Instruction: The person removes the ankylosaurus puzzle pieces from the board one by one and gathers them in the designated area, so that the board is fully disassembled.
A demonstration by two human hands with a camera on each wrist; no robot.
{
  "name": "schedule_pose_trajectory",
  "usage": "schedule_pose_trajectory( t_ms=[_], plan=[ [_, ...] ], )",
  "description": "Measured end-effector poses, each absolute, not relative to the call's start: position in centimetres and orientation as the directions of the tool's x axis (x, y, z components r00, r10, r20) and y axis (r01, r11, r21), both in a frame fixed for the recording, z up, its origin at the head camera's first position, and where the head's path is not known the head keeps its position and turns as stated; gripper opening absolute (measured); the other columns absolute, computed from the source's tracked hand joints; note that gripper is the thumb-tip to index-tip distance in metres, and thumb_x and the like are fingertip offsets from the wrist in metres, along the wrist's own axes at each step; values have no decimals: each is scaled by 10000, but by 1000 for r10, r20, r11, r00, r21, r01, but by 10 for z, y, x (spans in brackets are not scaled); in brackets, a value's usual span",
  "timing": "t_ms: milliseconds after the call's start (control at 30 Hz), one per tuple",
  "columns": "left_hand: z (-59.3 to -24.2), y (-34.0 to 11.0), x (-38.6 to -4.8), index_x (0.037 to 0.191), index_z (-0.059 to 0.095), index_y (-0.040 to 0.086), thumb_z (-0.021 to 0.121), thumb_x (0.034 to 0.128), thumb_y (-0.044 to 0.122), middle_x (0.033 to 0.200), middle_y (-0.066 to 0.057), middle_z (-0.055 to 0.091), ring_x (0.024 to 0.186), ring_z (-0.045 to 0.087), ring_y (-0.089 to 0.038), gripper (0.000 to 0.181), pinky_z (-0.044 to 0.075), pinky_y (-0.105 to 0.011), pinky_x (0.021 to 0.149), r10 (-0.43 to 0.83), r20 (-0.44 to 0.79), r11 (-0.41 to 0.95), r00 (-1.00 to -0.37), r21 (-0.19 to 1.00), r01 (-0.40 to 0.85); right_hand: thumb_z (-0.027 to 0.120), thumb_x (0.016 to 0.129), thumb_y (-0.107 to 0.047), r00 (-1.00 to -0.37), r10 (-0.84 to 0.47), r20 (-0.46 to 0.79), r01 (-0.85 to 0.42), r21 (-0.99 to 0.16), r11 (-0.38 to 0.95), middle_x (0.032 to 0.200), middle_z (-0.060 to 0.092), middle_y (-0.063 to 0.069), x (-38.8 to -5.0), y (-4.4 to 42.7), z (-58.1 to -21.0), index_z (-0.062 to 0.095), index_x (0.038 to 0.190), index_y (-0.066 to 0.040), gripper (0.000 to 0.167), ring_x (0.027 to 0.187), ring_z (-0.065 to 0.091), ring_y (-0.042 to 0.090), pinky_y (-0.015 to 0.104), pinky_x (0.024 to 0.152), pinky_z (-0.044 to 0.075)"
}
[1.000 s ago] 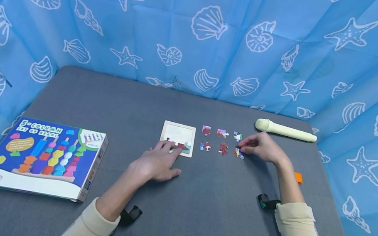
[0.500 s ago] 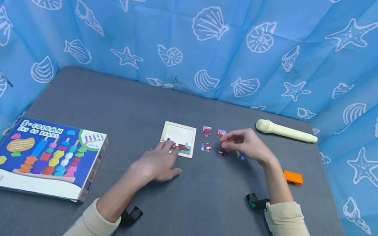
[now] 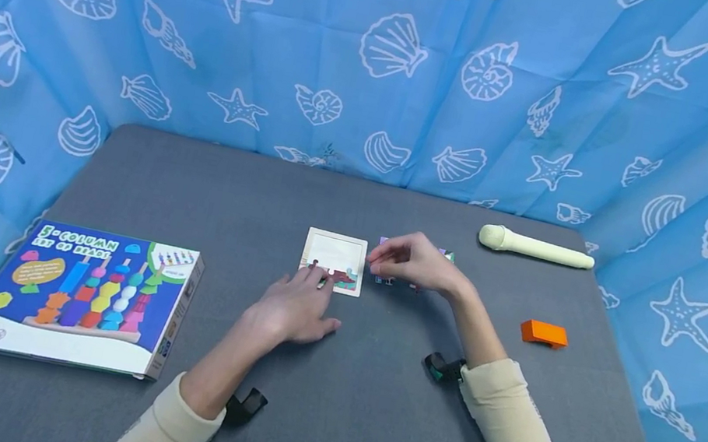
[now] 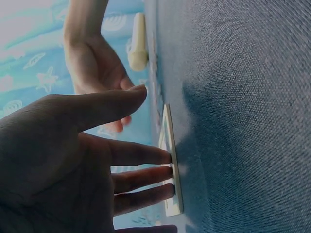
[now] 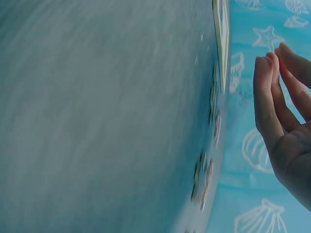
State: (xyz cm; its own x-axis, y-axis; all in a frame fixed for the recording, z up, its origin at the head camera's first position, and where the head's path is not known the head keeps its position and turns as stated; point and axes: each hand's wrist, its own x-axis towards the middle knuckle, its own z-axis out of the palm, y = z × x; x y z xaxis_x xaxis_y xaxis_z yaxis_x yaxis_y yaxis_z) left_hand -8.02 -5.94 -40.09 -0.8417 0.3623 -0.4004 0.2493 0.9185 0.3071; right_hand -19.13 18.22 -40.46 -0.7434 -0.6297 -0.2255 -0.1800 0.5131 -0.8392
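Observation:
My left hand (image 3: pixel 295 305) lies low over the table, its fairly straight fingertips resting on the near edge of a small square wooden puzzle board (image 3: pixel 335 249). Red-brown and teal puzzle pieces (image 3: pixel 344 279) fill part of the board's near side, partly covered by those fingers. Just right of the board is my right hand (image 3: pixel 418 262), above a group of loose jigsaw pieces (image 3: pixel 384 280). Its thumb and fingertips are close together in the right wrist view, where the hand (image 5: pixel 291 131) shows nothing between them. Most of the loose pieces are hidden beneath this hand.
A blue bead-set box (image 3: pixel 78 291) lies at the left. The pale microphone-shaped object (image 3: pixel 534 246) is at the back right, and an orange block (image 3: pixel 544 334) sits nearer, right of my right forearm. Behind the grey table (image 3: pixel 363 412) hangs a blue shell-patterned curtain (image 3: pixel 327 50).
My right hand has moved left across the loose pieces to beside the board, uncovering the orange block. The left hand has stayed in place on the board.

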Motion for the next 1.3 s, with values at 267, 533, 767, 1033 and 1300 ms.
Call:
schedule_pose_trajectory(
  t_ms=[267,533,767,1033,1300],
  plan=[
    [-396,-57,-72,1659,394,-6,605,1095,484,1796,-154,285,1679,284,-340,776,377,-583,1306,382,-423,916,-821,287,278,741,1018,-62,-694,-689,-210,-212,-854,474,1113,806,149,-196,142,-411,780,1204,35,213,928,728,132,243,837,594],
    [-399,-52,-67,1661,375,-27,619,1085,497,1782,-171,296,1667,286,-335,816,373,-610,1298,376,-414,921,-829,266,285,710,1026,-53,-632,-730,-260,-193,-859,474,1054,812,197,-206,107,-418,781,1180,46,196,851,751,146,271,800,629],
    [-395,-47,-63,1667,371,-16,599,1098,502,1804,-165,266,1669,296,-314,803,397,-617,1283,369,-462,925,-806,264,272,703,1007,-23,-654,-677,-339,-177,-801,572,940,818,155,-211,92,-423,801,1119,41,163,740,730,92,265,724,642],
    [-396,-46,-64,1672,374,2,595,1097,525,1815,-160,244,1678,272,-298,808,459,-609,1231,362,-490,930,-793,250,270,756,995,-46,-662,-662,-353,-175,-785,594,900,788,113,-207,84,-420,777,1061,19,95,734,704,113,260,701,617],
    [-394,-46,-64,1679,372,22,582,1104,522,1819,-139,248,1677,279,-287,791,494,-587,1203,364,-491,929,-792,253,270,736,998,-12,-660,-703,-265,-182,-852,492,910,810,147,-204,90,-418,733,1041,21,54,808,776,177,310,746,633]
  ],
)
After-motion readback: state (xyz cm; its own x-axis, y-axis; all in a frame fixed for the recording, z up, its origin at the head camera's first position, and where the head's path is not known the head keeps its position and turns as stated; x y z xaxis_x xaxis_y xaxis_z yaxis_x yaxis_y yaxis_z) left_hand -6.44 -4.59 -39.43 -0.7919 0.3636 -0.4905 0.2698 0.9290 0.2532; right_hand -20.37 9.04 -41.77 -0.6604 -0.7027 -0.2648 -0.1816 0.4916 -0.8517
